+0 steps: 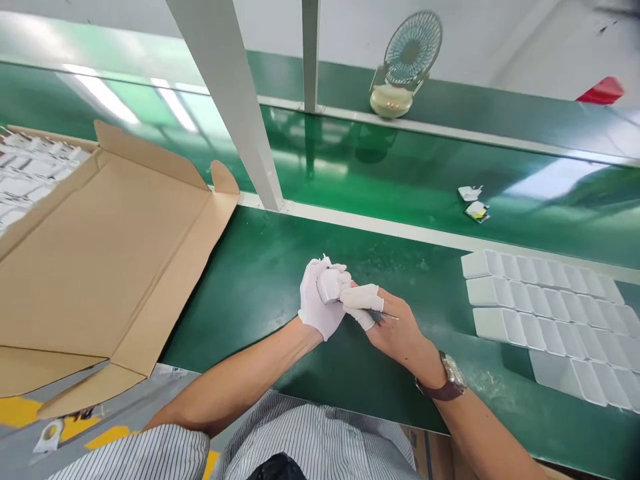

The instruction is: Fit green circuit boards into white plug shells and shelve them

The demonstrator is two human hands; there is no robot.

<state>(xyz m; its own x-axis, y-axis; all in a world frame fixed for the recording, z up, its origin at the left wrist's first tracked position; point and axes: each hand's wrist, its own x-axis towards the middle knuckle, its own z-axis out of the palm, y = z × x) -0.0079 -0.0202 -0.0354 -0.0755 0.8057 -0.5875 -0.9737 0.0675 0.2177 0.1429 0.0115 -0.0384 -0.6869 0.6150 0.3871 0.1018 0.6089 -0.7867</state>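
Above the green surface point(240, 287), a white piece point(329, 285) was held in the gloved left hand point(317, 312); just beside it, by the right hand point(393, 330) in finger covers point(363, 297), a thin item point(391, 317), type unclear, was gripped.

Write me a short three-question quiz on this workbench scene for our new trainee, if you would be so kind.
1. True or false: the wristwatch is on the left wrist.
2. Where does the open cardboard box lie? A) On the person's right; B) On the person's left; C) Straight ahead of the person.
3. Fill in the gap: the left hand, which cradles a white piece, wears a white ____.

Key:
1. False; it is on the right wrist.
2. B.
3. Glove.
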